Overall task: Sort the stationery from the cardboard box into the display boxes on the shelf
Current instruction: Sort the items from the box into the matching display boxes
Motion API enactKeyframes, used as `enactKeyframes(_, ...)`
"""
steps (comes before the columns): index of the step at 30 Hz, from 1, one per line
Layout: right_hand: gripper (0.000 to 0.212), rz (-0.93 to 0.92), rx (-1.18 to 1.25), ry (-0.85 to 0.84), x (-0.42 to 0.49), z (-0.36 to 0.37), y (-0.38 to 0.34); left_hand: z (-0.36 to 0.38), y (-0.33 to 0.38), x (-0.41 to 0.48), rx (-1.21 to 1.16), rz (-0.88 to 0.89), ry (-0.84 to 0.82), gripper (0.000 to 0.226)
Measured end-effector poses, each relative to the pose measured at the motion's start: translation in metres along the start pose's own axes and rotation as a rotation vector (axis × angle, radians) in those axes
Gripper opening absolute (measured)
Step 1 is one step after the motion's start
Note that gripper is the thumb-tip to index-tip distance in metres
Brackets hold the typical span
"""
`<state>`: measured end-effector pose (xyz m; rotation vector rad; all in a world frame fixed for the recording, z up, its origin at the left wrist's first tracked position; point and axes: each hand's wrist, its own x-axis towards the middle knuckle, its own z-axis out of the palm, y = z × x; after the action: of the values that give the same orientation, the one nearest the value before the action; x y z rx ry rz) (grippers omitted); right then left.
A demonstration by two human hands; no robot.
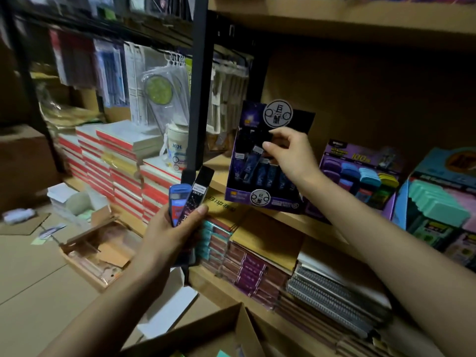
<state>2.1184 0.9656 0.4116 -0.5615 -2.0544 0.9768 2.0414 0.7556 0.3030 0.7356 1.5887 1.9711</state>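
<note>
The cardboard box [226, 328] lies lowest; above it, the left hand [170, 235] grips slim cases [199, 191] in curled fingers, long axes pointing up-right; the right hand [291, 155] pinches a dark case [266, 137] over the shelf's [309, 224] purple display box [239, 199].

The lead display box [260, 199] stands on the shelf [314, 226], left of the eraser display box [342, 148].
</note>
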Motion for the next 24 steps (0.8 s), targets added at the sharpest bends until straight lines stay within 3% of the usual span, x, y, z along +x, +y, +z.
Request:
enactKeyframes(5,0.024,-0.054,-0.155,-0.052,0.007,0.015,0.009,0.004,-0.001,0.002,-0.011,-0.014,0.014,0.033)
enactKeyframes(18,0.03,0.073,-0.149,-0.028,0.016,0.037,0.022,0.006,0.007,0.002,-0.057,-0.037,0.044,0.047)
enactKeyframes(22,0.015,0.013,-0.31,-0.087,0.021,0.033,0.017,0.009,0.008,0.001,-0.043,-0.053,0.037,0.045)
enactKeyframes(24,0.022,-0.005,-0.467,-0.136,0.019,0.029,0.014,0.011,0.009,0.0,-0.04,-0.054,0.031,0.044)
